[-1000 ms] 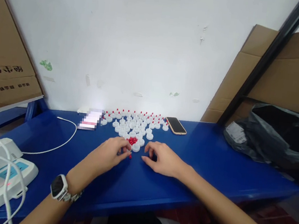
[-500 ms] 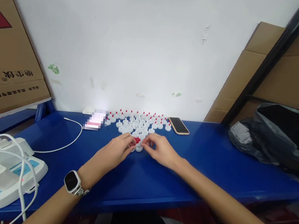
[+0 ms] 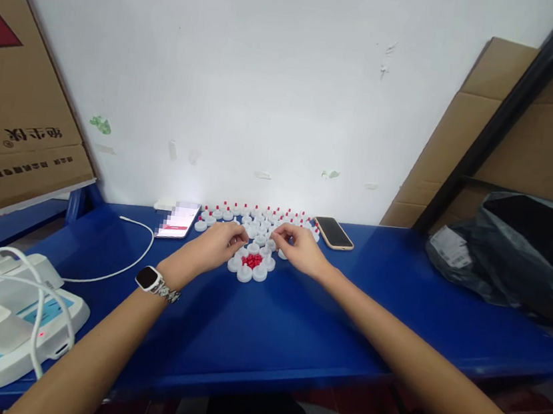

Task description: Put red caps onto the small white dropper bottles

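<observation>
White nozzle caps (image 3: 244, 273), round at the base with a pointed spout, form a ring on the blue table around a pile of small red tips (image 3: 252, 260). My left hand (image 3: 224, 242) is at the upper left of this ring, its thumb and fingers pinched together over the caps behind. Opposite it, my right hand (image 3: 300, 246) has thumb and forefinger closed above the right-hand caps. Whatever either pinch holds is too small or hidden to make out. Farther back stand many more caps, the rearmost with red tips (image 3: 257, 207) on their spouts.
A lit phone (image 3: 180, 221) lies left of the caps, and a dark phone (image 3: 334, 233) lies right. A power strip (image 3: 0, 361) with white cables fills the near left. Cardboard boxes (image 3: 27, 102) flank the wall, and a grey plastic bag (image 3: 506, 262) rests at right.
Both hands have moved away from me, from the red tips to the caps behind them. The ring of caps and the red pile now show uncovered.
</observation>
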Demonstrator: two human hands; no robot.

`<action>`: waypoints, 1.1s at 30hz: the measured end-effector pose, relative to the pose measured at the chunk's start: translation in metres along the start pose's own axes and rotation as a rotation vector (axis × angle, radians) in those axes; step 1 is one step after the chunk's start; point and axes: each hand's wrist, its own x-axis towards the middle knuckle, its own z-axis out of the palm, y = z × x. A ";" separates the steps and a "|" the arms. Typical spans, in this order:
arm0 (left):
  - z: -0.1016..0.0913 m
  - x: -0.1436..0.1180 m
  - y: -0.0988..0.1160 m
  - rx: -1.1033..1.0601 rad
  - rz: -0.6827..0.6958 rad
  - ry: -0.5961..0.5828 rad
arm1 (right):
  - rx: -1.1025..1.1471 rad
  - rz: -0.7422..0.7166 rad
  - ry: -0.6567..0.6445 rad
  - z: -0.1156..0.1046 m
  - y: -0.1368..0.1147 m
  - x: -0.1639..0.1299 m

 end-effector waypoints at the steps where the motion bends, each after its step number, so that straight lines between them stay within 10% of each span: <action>1: 0.001 0.000 -0.002 0.011 0.004 -0.012 | 0.002 -0.004 0.001 0.002 0.001 0.002; 22: 0.011 -0.010 0.000 0.109 0.019 0.026 | -0.004 -0.035 0.020 0.020 0.007 0.002; 33: 0.016 -0.011 -0.020 0.112 -0.017 0.311 | -0.820 0.139 -0.044 0.044 0.036 0.133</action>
